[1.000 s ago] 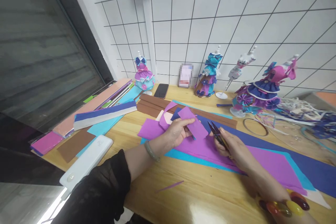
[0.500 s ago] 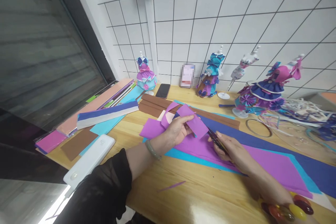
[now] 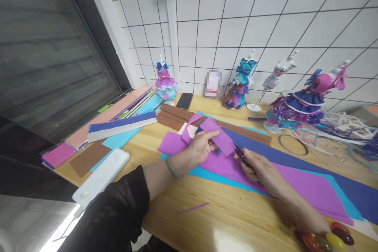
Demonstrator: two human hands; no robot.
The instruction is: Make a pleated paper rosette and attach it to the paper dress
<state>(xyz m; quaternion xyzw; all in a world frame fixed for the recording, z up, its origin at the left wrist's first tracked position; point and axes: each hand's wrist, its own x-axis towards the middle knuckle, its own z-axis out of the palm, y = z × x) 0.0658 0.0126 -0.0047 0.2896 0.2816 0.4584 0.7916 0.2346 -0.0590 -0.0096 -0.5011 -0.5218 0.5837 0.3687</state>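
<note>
My left hand (image 3: pixel 202 146) pinches a small purple piece of crepe paper (image 3: pixel 219 137) between thumb and fingers, holding it above the table. In my right hand (image 3: pixel 254 167) is a pair of dark-handled scissors (image 3: pixel 242 156), its blades at the right edge of the purple piece. Whether the blades are parted is too small to tell. Below both hands lies a large purple sheet (image 3: pixel 307 189) over light blue (image 3: pixel 203 174) and dark blue sheets (image 3: pixel 342 185). A curled purple strip (image 3: pixel 171 143) rests just left of my left hand.
Dressed miniature mannequins (image 3: pixel 165 82) and a bare one (image 3: pixel 276 75) stand along the tiled wall. A phone (image 3: pixel 184 101) lies near the back. A white oblong device (image 3: pixel 102 177) sits at the left edge. Brown paper (image 3: pixel 174 117), a metal ring (image 3: pixel 293 144) and a thin purple scrap (image 3: pixel 193 208) lie about.
The view has shifted slightly. Both hands keep their grip, with the scissors still at the right edge of the purple piece.
</note>
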